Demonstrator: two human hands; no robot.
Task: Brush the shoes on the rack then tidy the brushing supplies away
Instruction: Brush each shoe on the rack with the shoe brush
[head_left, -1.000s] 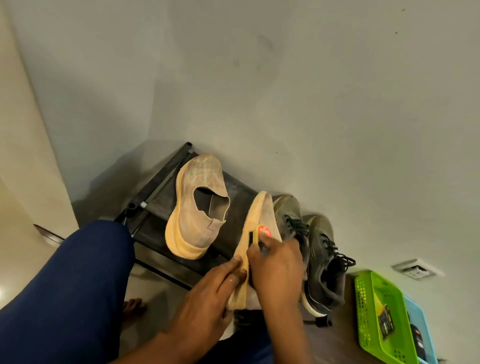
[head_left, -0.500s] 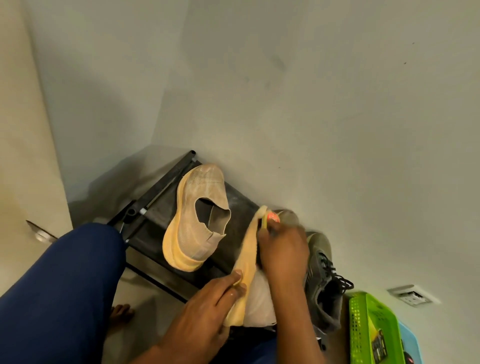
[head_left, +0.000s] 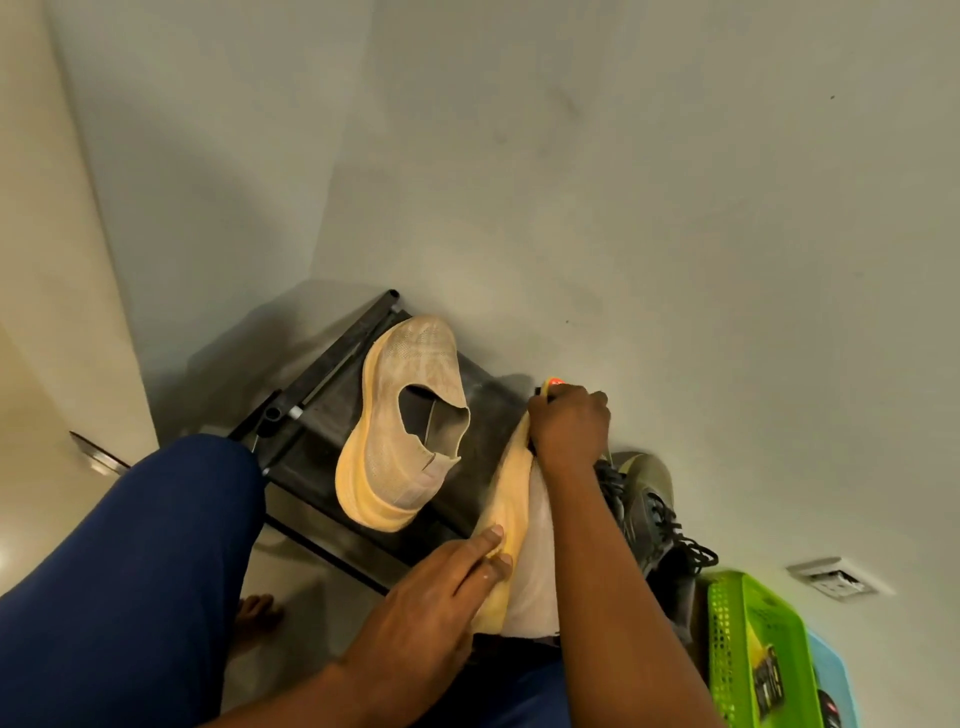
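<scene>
While the tan shoe (head_left: 511, 499) is steadied on the rack (head_left: 332, 415) by flat left fingers (head_left: 483, 545), it could tip off. If pressed hard, the brush (head_left: 551, 385) clenched in the right hand (head_left: 569, 431) could knock the grey sneakers (head_left: 649, 509) beside that shoe.

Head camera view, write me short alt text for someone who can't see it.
A person's right hand grips a brush at the toe of a tan shoe tipped on its side, while the left hand steadies its sole. Its mate sits on the black rack, grey laced shoes and a green basket to the right.
</scene>
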